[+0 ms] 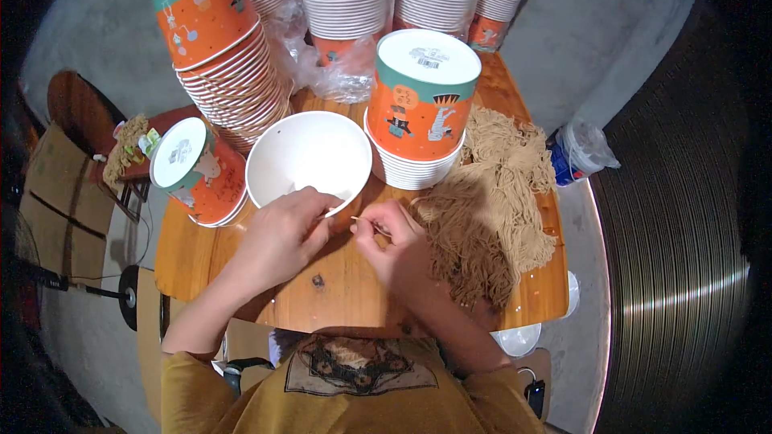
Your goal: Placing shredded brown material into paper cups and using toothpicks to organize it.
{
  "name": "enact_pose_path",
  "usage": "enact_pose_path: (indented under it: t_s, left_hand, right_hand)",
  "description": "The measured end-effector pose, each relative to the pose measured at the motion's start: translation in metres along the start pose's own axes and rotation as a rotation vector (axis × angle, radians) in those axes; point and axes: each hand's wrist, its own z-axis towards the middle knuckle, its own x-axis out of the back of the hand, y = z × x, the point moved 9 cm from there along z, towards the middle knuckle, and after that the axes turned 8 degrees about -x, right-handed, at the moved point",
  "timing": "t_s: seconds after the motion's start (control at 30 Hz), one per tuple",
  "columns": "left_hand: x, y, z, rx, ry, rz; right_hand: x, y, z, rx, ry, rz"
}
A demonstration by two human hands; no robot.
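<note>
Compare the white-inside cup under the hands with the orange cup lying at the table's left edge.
The open cup sits mouth up, showing its plain white inside; the tipped cup lies on its side, showing its white base and orange printed wall. The left hand holds the open cup's rim; the tipped cup is untouched. The open cup stands near the table's middle; the tipped one overhangs its left edge. Both are paper cups.

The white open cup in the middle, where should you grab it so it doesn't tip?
Probably by its rim on the near side. The open white cup stands mouth up, tilted slightly toward the person, and the left hand already rests at that edge. Cup stacks crowd the far side, and the right hand, pinching a strand by the string pile, blocks the right.
</note>
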Motion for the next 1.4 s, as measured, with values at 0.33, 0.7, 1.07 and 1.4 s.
enact_pose_path:
  t_s: [0.33, 0.7, 1.07, 1.4]
  left_hand:
    - [0.000, 0.006, 0.004, 0.069, 0.020, -0.167]
    - [-0.006, 0.006, 0.007, 0.121, -0.054, -0.201]
    - [-0.039, -0.022, 0.026, 0.172, -0.269, -0.424]
    - [-0.023, -0.008, 0.038, -0.005, -0.089, -0.047]
  right_hand:
    - [0.004, -0.015, 0.003, 0.122, 0.089, 0.009]
    - [0.005, -0.016, 0.002, 0.182, 0.123, -0.043]
    - [0.008, -0.005, 0.002, 0.118, 0.157, -0.050]
    - [0.017, 0.015, 0.006, -0.043, 0.095, -0.081]
